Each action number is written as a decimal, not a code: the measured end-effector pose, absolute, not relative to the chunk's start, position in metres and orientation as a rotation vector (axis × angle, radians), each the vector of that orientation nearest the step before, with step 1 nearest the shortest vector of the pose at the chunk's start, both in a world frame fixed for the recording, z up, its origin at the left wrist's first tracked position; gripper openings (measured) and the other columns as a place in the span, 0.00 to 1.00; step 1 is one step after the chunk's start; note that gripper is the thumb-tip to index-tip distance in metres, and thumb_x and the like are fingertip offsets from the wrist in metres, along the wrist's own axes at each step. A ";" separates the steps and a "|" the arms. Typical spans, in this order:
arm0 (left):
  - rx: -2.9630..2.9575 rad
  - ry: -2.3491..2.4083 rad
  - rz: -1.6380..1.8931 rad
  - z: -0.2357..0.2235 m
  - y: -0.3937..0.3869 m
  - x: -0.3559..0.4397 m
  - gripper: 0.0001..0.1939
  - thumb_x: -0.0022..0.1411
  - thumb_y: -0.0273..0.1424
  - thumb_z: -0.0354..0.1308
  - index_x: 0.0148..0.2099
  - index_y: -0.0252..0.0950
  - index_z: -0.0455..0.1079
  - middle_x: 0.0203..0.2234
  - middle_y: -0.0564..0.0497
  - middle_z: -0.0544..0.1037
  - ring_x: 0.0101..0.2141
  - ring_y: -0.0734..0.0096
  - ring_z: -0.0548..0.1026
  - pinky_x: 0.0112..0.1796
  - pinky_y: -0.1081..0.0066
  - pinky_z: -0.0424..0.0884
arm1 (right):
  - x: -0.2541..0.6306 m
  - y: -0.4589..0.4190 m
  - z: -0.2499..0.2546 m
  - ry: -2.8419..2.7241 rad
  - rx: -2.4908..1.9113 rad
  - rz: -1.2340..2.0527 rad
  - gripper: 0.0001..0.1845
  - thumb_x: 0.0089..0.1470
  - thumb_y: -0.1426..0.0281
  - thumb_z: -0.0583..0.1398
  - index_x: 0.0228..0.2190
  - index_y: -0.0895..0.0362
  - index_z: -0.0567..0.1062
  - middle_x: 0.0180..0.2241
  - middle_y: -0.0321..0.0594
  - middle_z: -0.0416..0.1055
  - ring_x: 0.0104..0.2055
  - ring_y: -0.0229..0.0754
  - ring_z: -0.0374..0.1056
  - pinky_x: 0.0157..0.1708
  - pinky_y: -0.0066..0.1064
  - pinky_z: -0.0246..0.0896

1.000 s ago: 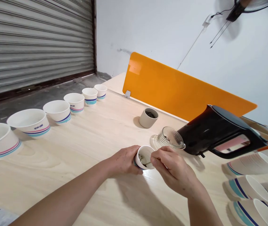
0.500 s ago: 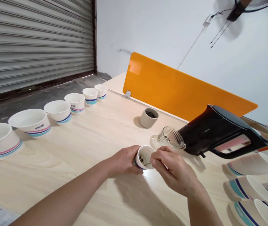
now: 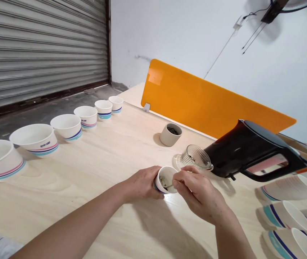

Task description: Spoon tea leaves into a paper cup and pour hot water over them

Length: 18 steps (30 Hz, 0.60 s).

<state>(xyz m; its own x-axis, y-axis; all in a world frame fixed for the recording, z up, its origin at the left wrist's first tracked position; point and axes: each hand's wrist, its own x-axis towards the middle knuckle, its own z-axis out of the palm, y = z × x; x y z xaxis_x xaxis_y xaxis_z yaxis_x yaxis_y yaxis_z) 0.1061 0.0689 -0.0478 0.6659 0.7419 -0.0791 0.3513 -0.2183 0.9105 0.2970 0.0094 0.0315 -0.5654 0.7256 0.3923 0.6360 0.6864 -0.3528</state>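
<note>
My left hand (image 3: pixel 144 183) is wrapped round the side of a white paper cup (image 3: pixel 168 171), which tilts towards me. Dark leaf pieces, apparently tea leaves (image 3: pixel 165 184), show at its bottom. Over the cup's right rim, my right hand (image 3: pixel 195 190) pinches a thin stick-like stirrer (image 3: pixel 170 186) whose tip reaches inside; most of it is hidden by the fingers. Just beyond the cup stands a ribbed glass cup (image 3: pixel 198 156) with a few dark bits in it. Farther back is a grey cup (image 3: pixel 166 136) full of dark leaves.
A black electric kettle (image 3: pixel 239 151) stands at the right, before an orange divider (image 3: pixel 196 97). Several white paper bowls and cups (image 3: pixel 65 126) line the table's left edge. More paper cups (image 3: pixel 280 214) lie at the lower right. Bare wooden tabletop (image 3: pixel 99 158) spreads left of my hands.
The stirrer's tip and the leaves in the cup have shifted slightly. Both hands stay in nearly the same place, still holding the cup and the stirrer.
</note>
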 end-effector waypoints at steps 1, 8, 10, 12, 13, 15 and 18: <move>1.823 0.858 0.468 -0.047 0.069 0.106 0.29 0.45 0.33 0.68 0.51 0.46 0.67 0.44 0.56 0.76 0.41 0.61 0.74 0.36 0.68 0.68 | 0.297 0.009 0.032 -2.385 -1.047 0.243 0.06 0.65 0.76 0.51 0.35 0.55 0.63 0.25 0.27 0.62 0.24 0.31 0.54 0.45 0.30 0.54; 1.836 0.864 0.466 -0.048 0.069 0.106 0.29 0.45 0.33 0.68 0.52 0.45 0.67 0.43 0.55 0.76 0.42 0.60 0.74 0.35 0.68 0.68 | 0.296 0.010 0.030 -2.438 -1.050 0.136 0.06 0.66 0.76 0.51 0.36 0.55 0.64 0.28 0.27 0.66 0.27 0.30 0.60 0.54 0.32 0.49; 1.844 0.857 0.478 -0.047 0.068 0.106 0.29 0.45 0.32 0.68 0.52 0.45 0.67 0.44 0.55 0.75 0.43 0.60 0.74 0.36 0.69 0.68 | 0.298 0.011 0.030 -2.423 -1.103 0.040 0.06 0.65 0.76 0.51 0.36 0.54 0.63 0.28 0.27 0.68 0.27 0.30 0.60 0.53 0.32 0.50; 1.846 0.845 0.490 -0.046 0.068 0.106 0.28 0.45 0.32 0.68 0.51 0.44 0.67 0.43 0.55 0.75 0.43 0.61 0.74 0.36 0.69 0.68 | 0.300 0.010 0.031 -2.422 -1.138 -0.002 0.07 0.65 0.77 0.50 0.35 0.54 0.63 0.27 0.27 0.68 0.26 0.31 0.59 0.52 0.33 0.50; 1.844 0.844 0.493 -0.046 0.067 0.106 0.28 0.46 0.32 0.68 0.51 0.44 0.67 0.43 0.56 0.75 0.43 0.61 0.74 0.36 0.69 0.68 | 0.301 0.010 0.032 -2.429 -1.144 0.016 0.07 0.65 0.76 0.50 0.35 0.54 0.63 0.27 0.27 0.67 0.26 0.31 0.59 0.52 0.33 0.50; 1.835 0.850 0.492 -0.046 0.067 0.106 0.28 0.45 0.32 0.68 0.50 0.45 0.67 0.43 0.56 0.75 0.42 0.62 0.74 0.35 0.69 0.68 | 0.300 0.008 0.034 -2.439 -1.123 0.104 0.07 0.65 0.76 0.50 0.35 0.54 0.63 0.25 0.25 0.64 0.24 0.30 0.57 0.53 0.33 0.50; 1.824 0.852 0.475 -0.047 0.068 0.105 0.28 0.46 0.33 0.68 0.50 0.46 0.67 0.41 0.57 0.76 0.40 0.62 0.74 0.34 0.69 0.67 | 0.297 0.007 0.035 -2.431 -1.058 0.240 0.06 0.65 0.75 0.51 0.35 0.54 0.64 0.25 0.25 0.62 0.25 0.30 0.57 0.53 0.32 0.51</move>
